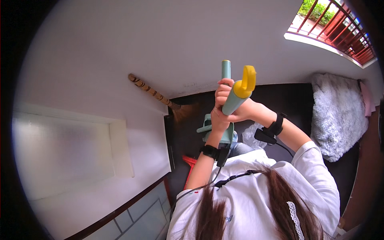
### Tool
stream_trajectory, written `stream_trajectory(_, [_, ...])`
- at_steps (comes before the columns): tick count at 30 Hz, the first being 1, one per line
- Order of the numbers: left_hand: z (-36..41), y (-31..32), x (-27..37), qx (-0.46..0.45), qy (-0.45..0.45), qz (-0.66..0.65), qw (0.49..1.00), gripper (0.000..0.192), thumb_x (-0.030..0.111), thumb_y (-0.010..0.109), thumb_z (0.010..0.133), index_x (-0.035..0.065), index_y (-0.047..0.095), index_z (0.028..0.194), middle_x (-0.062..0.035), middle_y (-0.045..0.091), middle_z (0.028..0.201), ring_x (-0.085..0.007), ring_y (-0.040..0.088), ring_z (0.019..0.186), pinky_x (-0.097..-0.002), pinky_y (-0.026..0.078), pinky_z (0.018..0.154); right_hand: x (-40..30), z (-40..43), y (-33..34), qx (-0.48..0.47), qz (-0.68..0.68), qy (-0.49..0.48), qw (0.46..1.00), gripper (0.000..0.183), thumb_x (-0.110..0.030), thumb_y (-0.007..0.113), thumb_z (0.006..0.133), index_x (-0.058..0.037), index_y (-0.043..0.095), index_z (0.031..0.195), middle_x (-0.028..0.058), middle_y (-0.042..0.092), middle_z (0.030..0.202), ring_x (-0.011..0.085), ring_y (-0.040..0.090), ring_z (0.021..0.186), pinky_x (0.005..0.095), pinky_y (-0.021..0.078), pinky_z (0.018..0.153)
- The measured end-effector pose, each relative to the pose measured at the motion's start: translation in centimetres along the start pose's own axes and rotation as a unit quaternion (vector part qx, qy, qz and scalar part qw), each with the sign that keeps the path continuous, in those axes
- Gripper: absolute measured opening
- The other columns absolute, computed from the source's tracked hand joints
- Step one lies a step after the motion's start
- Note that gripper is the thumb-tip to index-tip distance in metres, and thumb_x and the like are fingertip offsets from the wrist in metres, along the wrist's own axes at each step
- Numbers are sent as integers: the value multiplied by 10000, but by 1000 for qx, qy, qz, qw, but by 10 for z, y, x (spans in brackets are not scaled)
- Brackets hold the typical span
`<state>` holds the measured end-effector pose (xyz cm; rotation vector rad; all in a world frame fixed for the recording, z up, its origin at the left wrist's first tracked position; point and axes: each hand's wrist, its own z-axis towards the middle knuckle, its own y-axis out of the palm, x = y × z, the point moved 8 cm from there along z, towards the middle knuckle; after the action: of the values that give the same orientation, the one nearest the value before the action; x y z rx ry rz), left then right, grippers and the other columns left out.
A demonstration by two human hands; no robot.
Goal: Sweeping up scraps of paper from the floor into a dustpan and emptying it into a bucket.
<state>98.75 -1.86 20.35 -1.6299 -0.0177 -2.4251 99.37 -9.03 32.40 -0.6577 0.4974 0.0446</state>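
Note:
My left hand (221,100) is closed around a teal tubular handle (226,69) with a yellow rim at its top. Against it, my right hand (244,108) grips a second, nearer teal handle (233,102) topped by a yellow hanging hook (249,81). The two hands touch, so their fingers partly overlap in view. Below them, near my legs, is a teal dustpan (226,137) with comb-like teeth by its left side; my hands and wrist partly hide it. Each wrist wears a black strap with a small cabled device.
A straw broom with a bamboo handle (154,93) leans by the left wall corner. A red broom or rake-like head (189,159) lies low left. Clear plastic (255,135) is near my legs. Grey fluffy fabric (337,117) hangs right. A red-barred window (333,30) is upper right.

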Motion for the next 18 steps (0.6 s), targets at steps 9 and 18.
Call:
stream_trajectory(9, [41, 12, -63, -75, 11, 148, 986, 227, 88, 622, 724, 44, 575, 942, -85, 573, 877, -252, 569, 826, -323, 455, 737, 59, -7, -12, -12, -14, 168, 986, 387, -229, 735, 675, -87, 593, 1006, 222, 402, 1259, 405, 333, 1214, 476, 331, 984])
stream_trajectory(18, [93, 3, -151, -103, -56, 189, 975, 667, 128, 659, 702, 65, 303, 1262, -208, 415, 1166, -379, 425, 1084, -430, 393, 904, 203, -24, 64, -13, 151, 314, 937, 142, -103, 718, 702, -46, 596, 746, 72, 510, 1129, 192, 567, 876, 304, 466, 771])
